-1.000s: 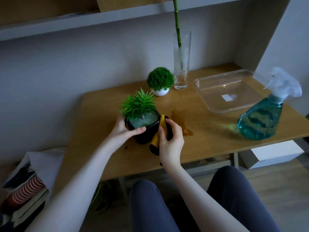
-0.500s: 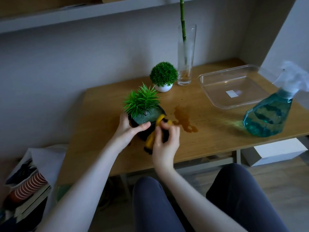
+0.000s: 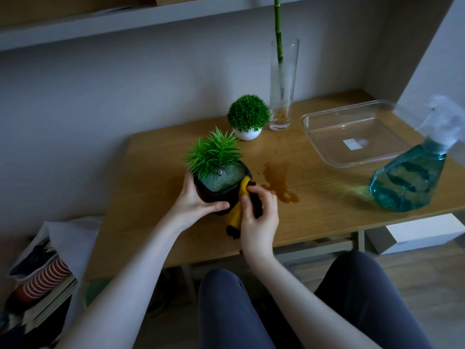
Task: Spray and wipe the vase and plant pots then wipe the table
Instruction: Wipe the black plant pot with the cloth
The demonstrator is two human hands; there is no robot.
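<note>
A black plant pot (image 3: 214,196) with a spiky green plant sits tilted toward me near the middle of the wooden table (image 3: 151,172). My left hand (image 3: 195,197) grips the pot's left side. My right hand (image 3: 259,217) presses a yellow and black cloth (image 3: 236,215) against the pot's right side. Behind stand a small white pot (image 3: 247,134) with a round green bush and a tall glass vase (image 3: 283,96) holding a bamboo stem. A teal spray bottle (image 3: 407,182) stands at the right.
A brown liquid stain (image 3: 279,182) lies on the table right of the black pot. A clear plastic tray (image 3: 327,152) sits at the back right. A shelf runs overhead. A bag with books and cups stands on the floor at the left, a white box under the table's right.
The pot has tipped toward me, showing its grey-green top. My right hand has slid the cloth around the pot's right side. The view has shifted slightly.
</note>
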